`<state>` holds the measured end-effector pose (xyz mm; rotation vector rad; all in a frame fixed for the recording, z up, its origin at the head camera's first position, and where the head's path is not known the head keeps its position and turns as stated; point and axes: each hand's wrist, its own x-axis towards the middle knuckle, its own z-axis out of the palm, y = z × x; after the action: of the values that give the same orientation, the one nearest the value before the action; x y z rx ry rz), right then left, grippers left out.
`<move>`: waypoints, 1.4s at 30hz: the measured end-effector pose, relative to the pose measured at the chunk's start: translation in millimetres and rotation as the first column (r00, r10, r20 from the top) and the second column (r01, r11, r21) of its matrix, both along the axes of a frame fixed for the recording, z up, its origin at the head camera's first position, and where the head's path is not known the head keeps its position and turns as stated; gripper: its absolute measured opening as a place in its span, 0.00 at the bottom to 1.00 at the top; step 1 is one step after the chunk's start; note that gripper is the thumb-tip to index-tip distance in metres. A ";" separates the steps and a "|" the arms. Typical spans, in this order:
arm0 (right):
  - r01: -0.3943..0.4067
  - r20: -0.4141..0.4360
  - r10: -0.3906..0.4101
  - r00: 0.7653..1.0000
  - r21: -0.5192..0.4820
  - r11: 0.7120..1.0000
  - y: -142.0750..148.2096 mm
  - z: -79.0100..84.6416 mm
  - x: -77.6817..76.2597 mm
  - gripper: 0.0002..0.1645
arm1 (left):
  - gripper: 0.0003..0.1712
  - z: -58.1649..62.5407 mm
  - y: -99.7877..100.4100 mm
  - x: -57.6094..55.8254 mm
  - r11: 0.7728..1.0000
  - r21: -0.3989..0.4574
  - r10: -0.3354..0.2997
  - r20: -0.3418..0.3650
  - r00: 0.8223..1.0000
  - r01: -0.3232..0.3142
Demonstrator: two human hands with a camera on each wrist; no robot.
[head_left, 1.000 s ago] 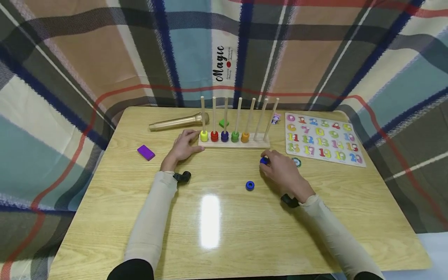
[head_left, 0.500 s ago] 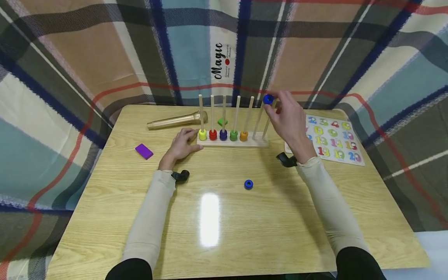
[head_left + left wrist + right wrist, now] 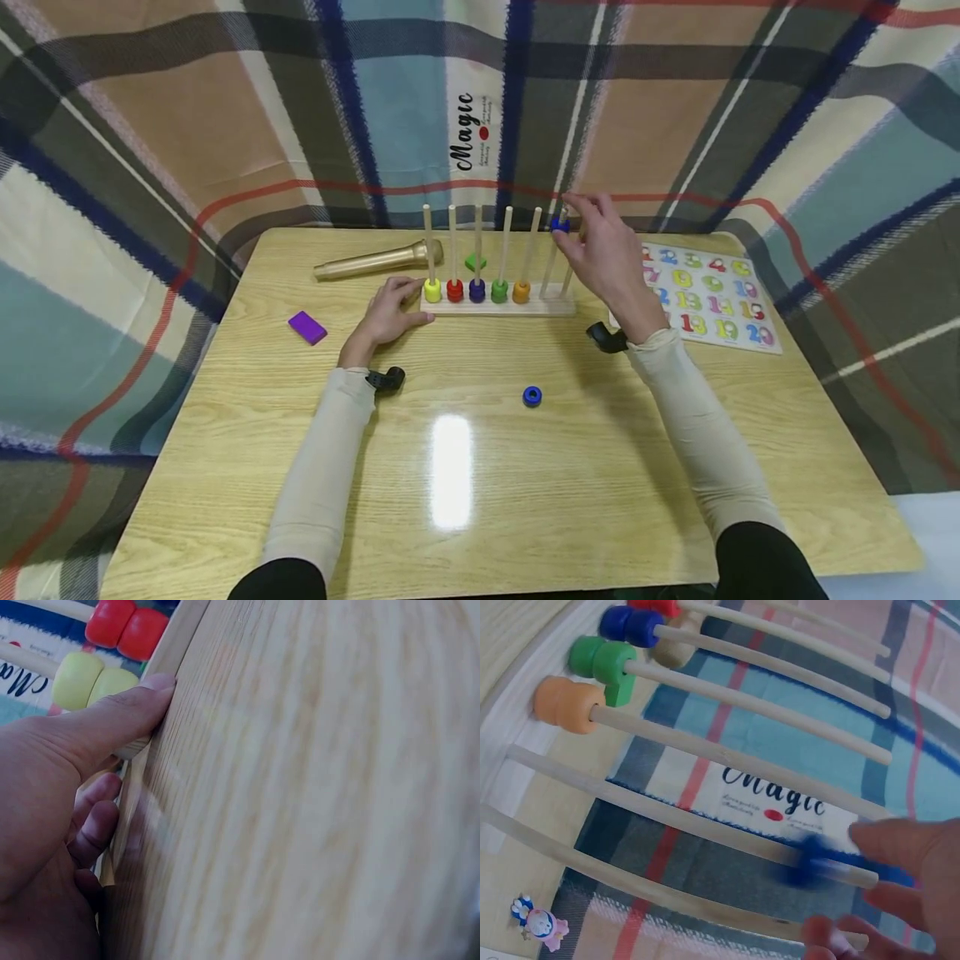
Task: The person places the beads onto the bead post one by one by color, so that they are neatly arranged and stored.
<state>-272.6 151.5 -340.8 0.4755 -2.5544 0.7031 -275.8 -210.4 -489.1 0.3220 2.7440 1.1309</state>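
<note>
A wooden peg rack (image 3: 498,307) has several upright pegs on its base. Yellow, red, dark blue, green and orange beads (image 3: 521,292) sit low on the first pegs. My left hand (image 3: 386,312) grips the base's left end, thumb along its front edge (image 3: 142,701) and fingers partly hidden behind. Around the sixth peg, near its top, is a blue bead (image 3: 559,225), blurred in the right wrist view. My right hand (image 3: 607,258) is beside that peg's top, its fingertips spread and apart from the bead (image 3: 806,861). Another blue bead (image 3: 532,397) lies on the table.
A gold microphone-shaped object (image 3: 378,260) and a green piece (image 3: 476,262) lie behind the rack. Left of the left hand is a purple block (image 3: 307,327). A number board (image 3: 712,292) lies at right, partly behind the right hand. A small figurine (image 3: 540,922) stands nearby.
My right hand picked the blue bead up off the table, raised it to the rack's sixth peg and let it go around the peg. The left hand stayed on the base.
</note>
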 end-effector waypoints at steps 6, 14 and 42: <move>-0.061 -0.079 0.059 0.995 -0.014 0.998 -2.1 -18.5 31.4 0.30 | 0.46 -1.5 -1.6 1.8 1.000 0.002 -0.004 0.006 1.000 0.004; -0.387 0.605 0.140 0.784 0.300 0.872 -13.8 -65.6 104.4 0.40 | 0.46 1.1 -4.0 4.7 1.000 0.015 -0.006 0.002 1.000 0.006; -0.024 0.134 0.017 0.991 0.050 0.998 -0.9 25.1 -5.5 0.23 | 0.46 7.1 -2.7 5.4 1.000 0.015 -0.018 0.003 1.000 0.018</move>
<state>-278.1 150.6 -315.6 0.4875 -2.7020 0.6994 -270.4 -213.2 -482.0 0.3456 2.7262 1.1467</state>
